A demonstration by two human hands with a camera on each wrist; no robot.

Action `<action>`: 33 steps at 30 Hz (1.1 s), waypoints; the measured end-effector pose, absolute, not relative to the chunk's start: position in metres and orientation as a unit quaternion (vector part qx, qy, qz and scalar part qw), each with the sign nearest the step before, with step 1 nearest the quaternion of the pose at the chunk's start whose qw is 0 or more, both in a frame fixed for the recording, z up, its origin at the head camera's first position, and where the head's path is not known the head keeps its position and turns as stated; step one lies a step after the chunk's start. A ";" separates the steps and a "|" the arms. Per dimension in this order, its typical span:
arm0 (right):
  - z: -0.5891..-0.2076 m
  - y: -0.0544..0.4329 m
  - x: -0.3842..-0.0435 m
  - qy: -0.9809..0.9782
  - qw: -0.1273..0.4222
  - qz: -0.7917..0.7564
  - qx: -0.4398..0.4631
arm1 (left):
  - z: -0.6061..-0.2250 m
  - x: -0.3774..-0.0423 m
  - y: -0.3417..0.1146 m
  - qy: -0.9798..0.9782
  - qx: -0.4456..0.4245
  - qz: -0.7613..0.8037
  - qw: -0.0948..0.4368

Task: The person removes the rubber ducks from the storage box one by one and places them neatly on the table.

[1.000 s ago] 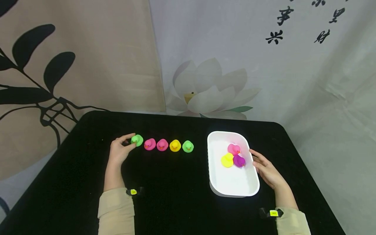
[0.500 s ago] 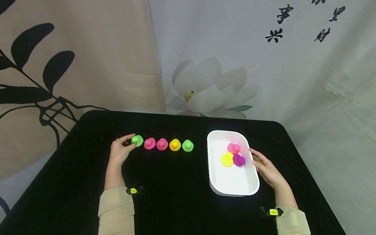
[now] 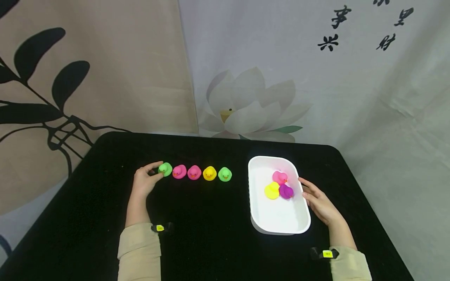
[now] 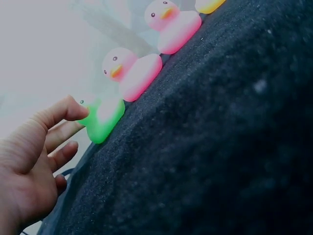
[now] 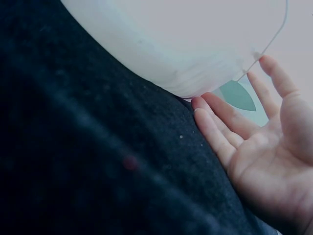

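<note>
Watching the left hand (image 3: 142, 182), we see its thumb and forefinger grasping a green duck (image 3: 166, 169), the thumb over the head and the base resting on the black cloth (image 4: 205, 132). Just right of those pinching fingertips sits a pink duck (image 3: 179, 171), so close that we can't tell whether the two touch. Next along we get a second pink duck (image 3: 194, 172), then an orange-yellow duck (image 3: 209, 173), and farthest from the grip in this row, another green duck (image 3: 225, 174).

Over to the right hand (image 3: 322, 205): we find its fingers loosely extended, released but touching the outer side and rim of a white tray (image 3: 281, 216). Left of these fingertips, inside the tray, we count three more ducks clustered together: a light pink duck (image 3: 279, 178) level with the forefinger, a purple duck (image 3: 286, 191) nearest the thumb, and a bright yellow duck (image 3: 272, 191) farther from the hand. Well beyond both sets of fingers, we have a pale backdrop (image 3: 397, 117) printed with a large white flower (image 3: 253, 105).
</note>
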State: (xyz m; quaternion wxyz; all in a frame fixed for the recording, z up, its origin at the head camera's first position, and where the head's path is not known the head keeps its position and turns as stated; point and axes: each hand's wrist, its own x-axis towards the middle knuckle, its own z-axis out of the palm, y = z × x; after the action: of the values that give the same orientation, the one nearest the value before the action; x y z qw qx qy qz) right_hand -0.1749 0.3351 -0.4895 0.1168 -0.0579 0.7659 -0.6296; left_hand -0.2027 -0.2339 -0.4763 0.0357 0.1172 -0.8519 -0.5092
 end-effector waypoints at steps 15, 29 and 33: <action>-0.489 0.334 -0.173 0.770 0.112 -0.626 -0.057 | -0.452 -0.198 -0.233 -0.855 0.075 -0.503 0.098; -0.489 0.334 -0.174 0.767 0.113 -0.629 -0.060 | -0.405 -0.189 -0.208 -0.833 0.016 -0.516 0.202; -0.489 0.334 -0.174 0.767 0.113 -0.629 -0.060 | -0.394 -0.187 -0.197 -0.821 -0.002 -0.529 0.217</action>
State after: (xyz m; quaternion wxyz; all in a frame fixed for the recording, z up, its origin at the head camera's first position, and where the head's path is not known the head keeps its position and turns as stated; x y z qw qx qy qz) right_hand -0.1737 0.3339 -0.4886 0.1129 -0.0604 0.7665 -0.6293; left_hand -0.1869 -0.1971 -0.3937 0.2170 -0.0018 -0.8207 -0.5286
